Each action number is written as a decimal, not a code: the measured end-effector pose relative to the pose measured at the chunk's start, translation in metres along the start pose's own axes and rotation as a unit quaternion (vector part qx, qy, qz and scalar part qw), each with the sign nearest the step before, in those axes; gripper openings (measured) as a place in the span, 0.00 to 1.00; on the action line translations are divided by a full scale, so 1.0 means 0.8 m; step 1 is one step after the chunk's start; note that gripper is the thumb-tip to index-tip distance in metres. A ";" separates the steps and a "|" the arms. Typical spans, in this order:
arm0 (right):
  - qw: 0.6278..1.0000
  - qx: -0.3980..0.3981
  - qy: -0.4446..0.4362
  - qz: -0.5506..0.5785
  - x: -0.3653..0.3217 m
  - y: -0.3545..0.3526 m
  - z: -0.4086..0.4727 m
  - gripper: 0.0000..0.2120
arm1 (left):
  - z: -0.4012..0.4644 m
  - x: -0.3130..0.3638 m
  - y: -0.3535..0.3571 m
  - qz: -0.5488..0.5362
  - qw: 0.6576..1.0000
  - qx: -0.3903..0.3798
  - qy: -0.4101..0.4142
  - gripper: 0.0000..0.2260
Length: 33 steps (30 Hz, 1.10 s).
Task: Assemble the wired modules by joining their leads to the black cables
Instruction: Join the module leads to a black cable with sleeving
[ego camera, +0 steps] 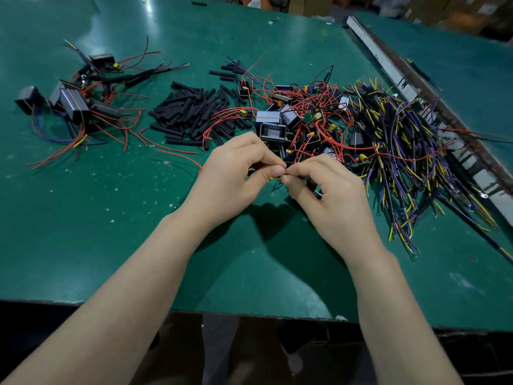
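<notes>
My left hand (236,173) and my right hand (330,190) meet fingertip to fingertip just above the green table (111,218). Both pinch thin wire ends between thumb and forefinger; a short yellow lead (275,178) shows between them. A black part sits under my right palm, mostly hidden. Right behind my hands lies a heap of black wired modules (288,120) with red leads. To its right spreads a big tangle of black cables (402,151) with yellow and purple cores.
A pile of short black sleeve tubes (191,112) lies left of centre. Several modules with joined cables (75,104) sit at far left. A metal rail (388,65) runs along the table's right side. The table's front edge is close to me.
</notes>
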State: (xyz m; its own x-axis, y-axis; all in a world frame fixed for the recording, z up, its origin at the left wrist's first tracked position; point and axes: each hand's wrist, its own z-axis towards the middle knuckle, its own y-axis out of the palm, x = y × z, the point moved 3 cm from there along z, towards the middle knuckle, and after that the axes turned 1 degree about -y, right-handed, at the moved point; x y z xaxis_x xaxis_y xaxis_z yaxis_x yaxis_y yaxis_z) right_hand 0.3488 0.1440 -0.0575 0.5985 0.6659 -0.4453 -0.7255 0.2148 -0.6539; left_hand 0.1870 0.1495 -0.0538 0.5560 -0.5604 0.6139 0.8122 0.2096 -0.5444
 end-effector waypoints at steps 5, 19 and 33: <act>0.993 -0.106 -0.055 -0.015 0.014 -0.010 0.010 0.05 | 0.002 -0.001 0.003 0.008 0.996 -0.084 -0.007 0.05; 0.983 -0.119 -0.066 -0.123 0.016 -0.003 0.004 0.09 | 0.000 0.002 0.007 0.054 0.995 -0.083 0.012 0.07; 0.999 -0.043 0.003 -0.003 0.024 -0.009 0.002 0.04 | 0.002 0.002 0.006 0.016 0.998 -0.035 -0.050 0.05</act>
State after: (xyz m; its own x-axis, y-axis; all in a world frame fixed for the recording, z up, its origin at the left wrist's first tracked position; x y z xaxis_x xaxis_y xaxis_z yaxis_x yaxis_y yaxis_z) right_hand 0.3653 0.1559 -0.0603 0.6050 0.6607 -0.4444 -0.6897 0.1560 -0.7071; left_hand 0.1918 0.1511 -0.0546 0.5997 -0.4709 0.6470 0.7810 0.1685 -0.6013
